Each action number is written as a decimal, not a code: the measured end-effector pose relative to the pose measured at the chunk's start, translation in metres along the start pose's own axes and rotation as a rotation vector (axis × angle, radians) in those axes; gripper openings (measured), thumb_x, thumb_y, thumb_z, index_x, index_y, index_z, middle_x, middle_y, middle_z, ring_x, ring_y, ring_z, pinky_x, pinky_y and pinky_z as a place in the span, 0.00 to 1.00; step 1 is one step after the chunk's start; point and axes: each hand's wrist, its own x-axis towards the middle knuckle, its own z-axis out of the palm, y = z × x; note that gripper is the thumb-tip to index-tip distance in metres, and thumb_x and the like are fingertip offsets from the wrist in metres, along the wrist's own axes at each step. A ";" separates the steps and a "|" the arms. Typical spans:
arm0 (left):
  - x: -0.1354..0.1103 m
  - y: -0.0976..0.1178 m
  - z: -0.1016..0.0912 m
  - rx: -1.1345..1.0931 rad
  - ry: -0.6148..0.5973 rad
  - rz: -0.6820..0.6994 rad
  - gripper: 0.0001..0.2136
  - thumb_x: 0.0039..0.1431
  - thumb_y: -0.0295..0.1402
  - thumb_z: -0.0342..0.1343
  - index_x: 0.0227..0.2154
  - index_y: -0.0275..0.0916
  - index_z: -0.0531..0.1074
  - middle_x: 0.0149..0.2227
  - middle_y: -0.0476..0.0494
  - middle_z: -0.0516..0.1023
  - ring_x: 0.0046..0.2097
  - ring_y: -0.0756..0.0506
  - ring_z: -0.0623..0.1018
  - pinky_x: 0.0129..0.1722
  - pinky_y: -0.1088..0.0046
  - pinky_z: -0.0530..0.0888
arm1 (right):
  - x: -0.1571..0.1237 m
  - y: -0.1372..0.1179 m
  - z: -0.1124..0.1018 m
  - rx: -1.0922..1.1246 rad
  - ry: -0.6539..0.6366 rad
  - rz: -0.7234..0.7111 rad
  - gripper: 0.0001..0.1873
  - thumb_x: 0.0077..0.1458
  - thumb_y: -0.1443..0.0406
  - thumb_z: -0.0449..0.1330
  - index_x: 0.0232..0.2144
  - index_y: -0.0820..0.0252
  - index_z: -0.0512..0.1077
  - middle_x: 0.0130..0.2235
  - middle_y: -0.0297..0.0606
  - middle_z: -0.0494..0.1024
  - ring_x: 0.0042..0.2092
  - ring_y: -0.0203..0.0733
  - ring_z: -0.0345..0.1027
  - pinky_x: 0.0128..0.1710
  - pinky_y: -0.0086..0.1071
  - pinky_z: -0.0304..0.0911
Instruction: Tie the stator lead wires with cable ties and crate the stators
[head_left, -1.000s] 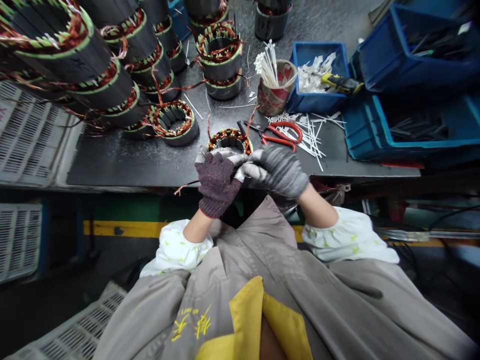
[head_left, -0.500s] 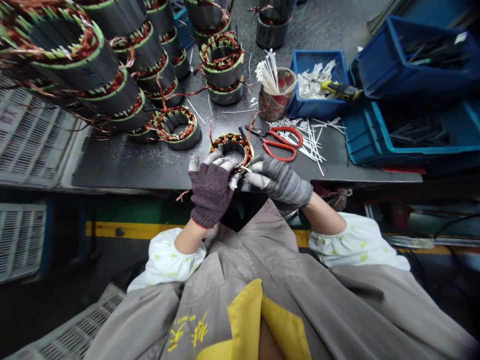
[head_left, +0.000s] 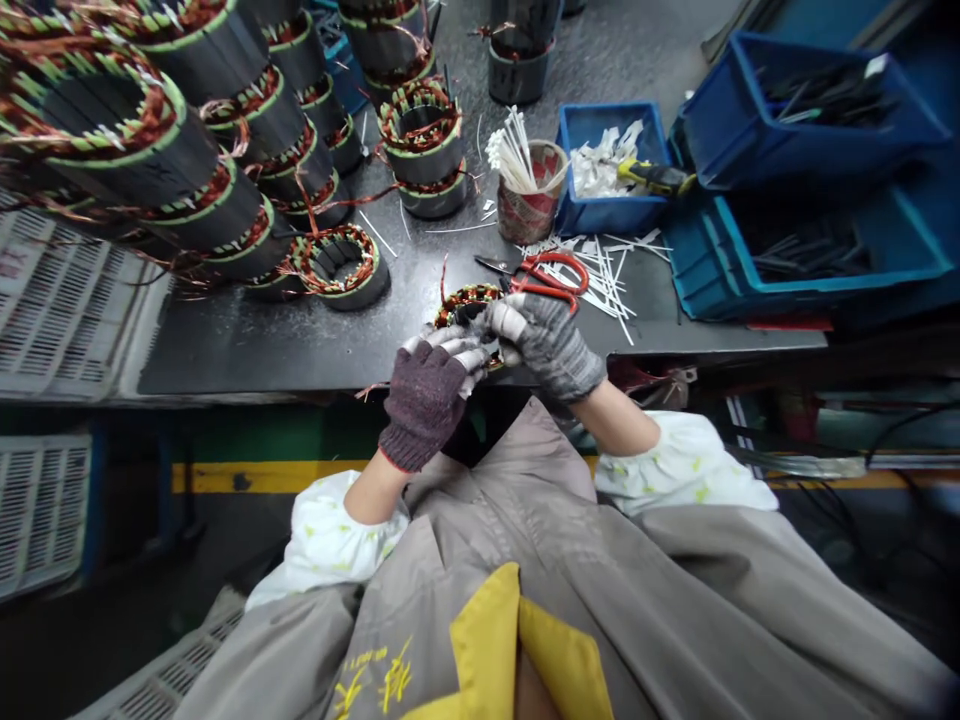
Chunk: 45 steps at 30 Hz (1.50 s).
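A motor stator [head_left: 448,308] with copper windings and a loose lead standing up sits near the bench's front edge, its near side mostly covered by my hands. My left hand [head_left: 433,388], in a dark purple glove with whitish fingertips, is wrapped around the stator's near left side. Over its right rim my right hand [head_left: 551,342], in a grey glove, has the fingers pinched together; what lies between them is hidden. Just beyond the right hand are red-handled scissors [head_left: 559,262], partly overlapped by its fingers. Several white cable ties [head_left: 607,280] lie scattered beside the scissors.
Stacked stators [head_left: 217,130] crowd the left, with a single stator [head_left: 341,265] nearer. A cup [head_left: 529,205] holds white cable ties. Behind stands a blue bin [head_left: 611,215] with white scraps and a yellow-handled cutter [head_left: 652,178]. Blue crates [head_left: 814,150] are stacked at right.
My right hand has moved up and left over the stator, its fingers closer together. The stator appears turned, and the white strip by the right fingers is no longer visible. The view has shifted slightly.
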 end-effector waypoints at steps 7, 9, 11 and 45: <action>-0.011 0.019 -0.002 0.106 0.069 -0.258 0.14 0.74 0.33 0.53 0.54 0.42 0.80 0.50 0.36 0.84 0.51 0.39 0.82 0.49 0.61 0.78 | -0.021 0.007 0.010 -0.124 0.087 -0.253 0.17 0.66 0.54 0.60 0.49 0.56 0.80 0.59 0.49 0.80 0.58 0.55 0.76 0.60 0.50 0.73; -0.002 0.008 -0.011 0.048 -0.069 -0.220 0.15 0.75 0.34 0.50 0.52 0.41 0.81 0.48 0.38 0.83 0.48 0.41 0.83 0.45 0.65 0.78 | -0.021 0.013 0.017 -0.231 0.039 -0.251 0.16 0.67 0.57 0.58 0.46 0.57 0.82 0.57 0.50 0.81 0.58 0.54 0.77 0.61 0.49 0.72; 0.013 -0.008 -0.024 0.036 -0.225 -0.120 0.14 0.74 0.36 0.51 0.48 0.42 0.82 0.46 0.39 0.83 0.46 0.41 0.83 0.42 0.66 0.77 | -0.011 0.020 0.018 -0.252 0.013 -0.237 0.15 0.68 0.60 0.57 0.42 0.58 0.82 0.54 0.49 0.82 0.54 0.52 0.78 0.59 0.47 0.72; 0.004 -0.026 0.012 -0.095 0.117 -0.002 0.15 0.70 0.30 0.56 0.57 0.44 0.76 0.53 0.40 0.85 0.59 0.39 0.83 0.72 0.46 0.68 | 0.082 -0.018 -0.135 0.036 0.515 0.114 0.09 0.70 0.66 0.60 0.36 0.64 0.77 0.32 0.37 0.82 0.23 0.26 0.66 0.21 0.25 0.56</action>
